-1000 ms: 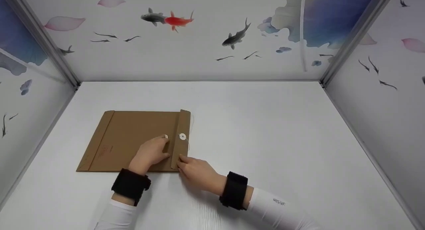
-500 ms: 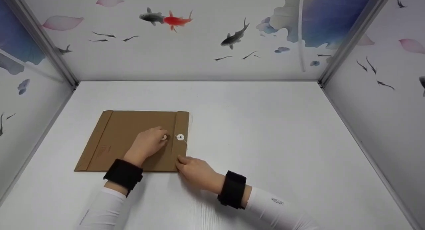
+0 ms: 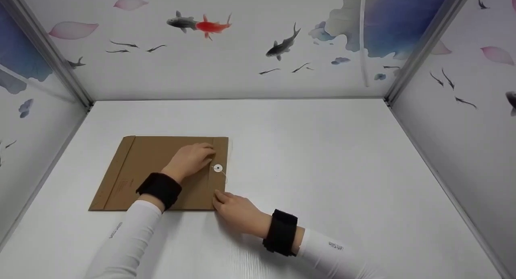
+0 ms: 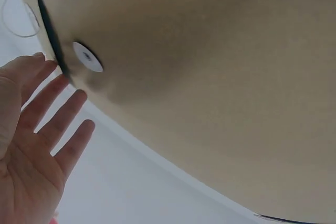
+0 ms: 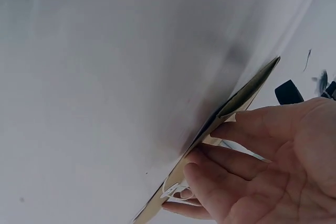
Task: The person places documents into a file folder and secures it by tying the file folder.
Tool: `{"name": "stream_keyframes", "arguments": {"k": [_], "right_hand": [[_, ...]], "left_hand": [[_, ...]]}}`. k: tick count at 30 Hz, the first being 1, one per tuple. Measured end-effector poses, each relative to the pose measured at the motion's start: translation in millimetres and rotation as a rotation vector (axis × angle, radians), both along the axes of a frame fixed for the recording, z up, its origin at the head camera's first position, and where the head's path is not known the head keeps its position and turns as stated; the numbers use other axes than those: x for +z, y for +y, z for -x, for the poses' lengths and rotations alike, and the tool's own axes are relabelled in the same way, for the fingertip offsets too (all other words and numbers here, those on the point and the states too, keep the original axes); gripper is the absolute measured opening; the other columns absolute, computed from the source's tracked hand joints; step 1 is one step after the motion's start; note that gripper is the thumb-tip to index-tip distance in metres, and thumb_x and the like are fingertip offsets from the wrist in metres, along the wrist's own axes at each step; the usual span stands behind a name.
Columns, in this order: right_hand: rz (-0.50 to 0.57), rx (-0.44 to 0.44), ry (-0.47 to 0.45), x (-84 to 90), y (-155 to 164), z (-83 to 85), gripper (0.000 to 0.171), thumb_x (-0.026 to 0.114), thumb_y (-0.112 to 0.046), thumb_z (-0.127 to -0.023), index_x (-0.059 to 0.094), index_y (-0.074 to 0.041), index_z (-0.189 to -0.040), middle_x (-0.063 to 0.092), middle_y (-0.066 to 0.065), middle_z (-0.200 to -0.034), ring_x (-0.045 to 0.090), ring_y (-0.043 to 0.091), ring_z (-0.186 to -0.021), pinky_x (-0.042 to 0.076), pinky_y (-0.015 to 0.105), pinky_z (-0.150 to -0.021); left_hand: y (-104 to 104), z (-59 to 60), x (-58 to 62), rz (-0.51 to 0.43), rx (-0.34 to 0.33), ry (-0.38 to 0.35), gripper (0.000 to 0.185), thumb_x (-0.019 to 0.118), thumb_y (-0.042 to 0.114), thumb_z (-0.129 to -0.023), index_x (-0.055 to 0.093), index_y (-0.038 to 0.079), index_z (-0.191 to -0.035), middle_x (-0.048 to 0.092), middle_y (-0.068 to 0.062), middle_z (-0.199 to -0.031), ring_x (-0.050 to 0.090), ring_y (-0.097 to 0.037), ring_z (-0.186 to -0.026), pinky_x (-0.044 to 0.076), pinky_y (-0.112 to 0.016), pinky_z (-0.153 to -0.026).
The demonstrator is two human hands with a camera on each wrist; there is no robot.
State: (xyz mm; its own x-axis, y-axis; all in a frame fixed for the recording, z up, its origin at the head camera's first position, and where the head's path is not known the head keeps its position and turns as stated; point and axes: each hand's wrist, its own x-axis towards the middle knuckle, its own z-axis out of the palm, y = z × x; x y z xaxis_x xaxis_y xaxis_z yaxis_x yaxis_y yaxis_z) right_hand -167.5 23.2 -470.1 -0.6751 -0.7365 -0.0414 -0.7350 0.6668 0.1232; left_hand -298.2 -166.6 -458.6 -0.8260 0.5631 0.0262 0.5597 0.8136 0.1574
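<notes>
A brown kraft paper string-tie envelope [image 3: 151,154] lies flat on the white table, its narrow flap [image 3: 221,148] folded over along the right side. On the flap sits a white button disc [image 3: 218,168] with thin string [image 3: 226,177] trailing from it. A second white disc [image 4: 87,57] shows on the envelope body in the left wrist view; the left hand covers it in the head view. My left hand [image 3: 190,160] reaches over the flap's edge with fingers extended. At the flap's near corner my right hand [image 3: 238,211] grips the envelope's edge.
The white tabletop [image 3: 314,162] extends right of the envelope. Printed panels with fish and petals enclose the back [image 3: 242,69] and both sides. Black bands [image 3: 160,190] circle both wrists.
The flap, lifted a little earlier, now lies down. My left hand has moved from the body's disc up and right to the flap edge. The right hand stays at the near corner.
</notes>
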Motion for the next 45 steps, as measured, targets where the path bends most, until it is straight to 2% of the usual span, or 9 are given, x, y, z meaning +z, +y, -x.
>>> {"name": "stream_keyframes", "arguments": {"k": [4, 10, 16, 22, 32, 38, 45], "right_hand": [[-0.012, -0.002, -0.008, -1.2, 0, -1.0, 0.039, 0.056, -0.009, -0.103, 0.059, -0.007, -0.142, 0.058, 0.011, -0.15, 0.065, 0.018, -0.128, 0.058, 0.023, -0.095], [-0.036, 0.031, 0.045, 0.0, 1, -3.4, 0.039, 0.058, -0.006, -0.102, 0.061, -0.005, -0.141, 0.06, 0.012, -0.147, 0.065, 0.017, -0.129, 0.056, 0.022, -0.097], [-0.026, 0.03, 0.038, 3.1, 1, -4.6, 0.04, 0.058, -0.007, -0.101, 0.06, -0.004, -0.141, 0.06, 0.013, -0.147, 0.064, 0.018, -0.131, 0.056, 0.023, -0.099], [-0.034, 0.02, 0.011, 2.8, 0, -4.7, 0.04, 0.055, -0.011, -0.103, 0.058, -0.004, -0.142, 0.06, 0.013, -0.148, 0.061, 0.017, -0.136, 0.052, 0.023, -0.105], [-0.008, -0.049, -0.117, 6.0, 12, 1.4, 0.045, 0.051, -0.011, -0.105, 0.051, -0.001, -0.148, 0.056, 0.013, -0.153, 0.055, 0.017, -0.142, 0.048, 0.025, -0.112], [0.014, -0.044, -0.109, 3.1, 28, 7.9, 0.041, 0.054, -0.008, -0.104, 0.056, -0.001, -0.144, 0.059, 0.013, -0.149, 0.059, 0.018, -0.138, 0.051, 0.027, -0.109], [0.118, -0.084, -0.176, 4.4, 52, 18.6, 0.037, 0.055, -0.002, -0.102, 0.061, -0.001, -0.139, 0.063, 0.014, -0.146, 0.063, 0.022, -0.133, 0.056, 0.033, -0.103]], "left_hand": [[2, 6.8, -3.1, 0.045, -0.005, 0.005, 0.036, 0.065, 0.016, -0.1, 0.066, 0.0, -0.132, 0.064, -0.018, -0.141, 0.062, -0.036, -0.13, 0.052, -0.049, -0.107], [9, 16.3, -5.7, 0.13, 0.012, -0.019, 0.042, 0.062, 0.02, -0.102, 0.06, 0.0, -0.139, 0.059, -0.018, -0.147, 0.058, -0.037, -0.136, 0.047, -0.049, -0.114], [14, 22.1, -7.9, 0.164, 0.026, 0.016, 0.043, 0.062, 0.022, -0.103, 0.059, 0.002, -0.141, 0.059, -0.018, -0.148, 0.059, -0.036, -0.135, 0.048, -0.049, -0.113], [15, 23.1, -7.7, 0.189, 0.03, 0.02, 0.045, 0.06, 0.023, -0.104, 0.057, 0.003, -0.144, 0.058, -0.016, -0.15, 0.058, -0.034, -0.137, 0.046, -0.048, -0.115], [11, 21.0, -8.9, 0.174, 0.022, 0.028, 0.046, 0.059, 0.022, -0.104, 0.055, 0.001, -0.145, 0.055, -0.017, -0.153, 0.055, -0.033, -0.14, 0.046, -0.048, -0.115], [11, 23.6, -12.8, 0.194, 0.017, 0.011, 0.048, 0.056, 0.024, -0.106, 0.052, 0.002, -0.148, 0.051, -0.017, -0.156, 0.052, -0.034, -0.142, 0.042, -0.052, -0.118], [13, 22.4, -10.6, 0.195, 0.035, -0.022, 0.049, 0.054, 0.026, -0.106, 0.05, 0.002, -0.149, 0.05, -0.017, -0.157, 0.049, -0.035, -0.145, 0.038, -0.054, -0.12]]}}
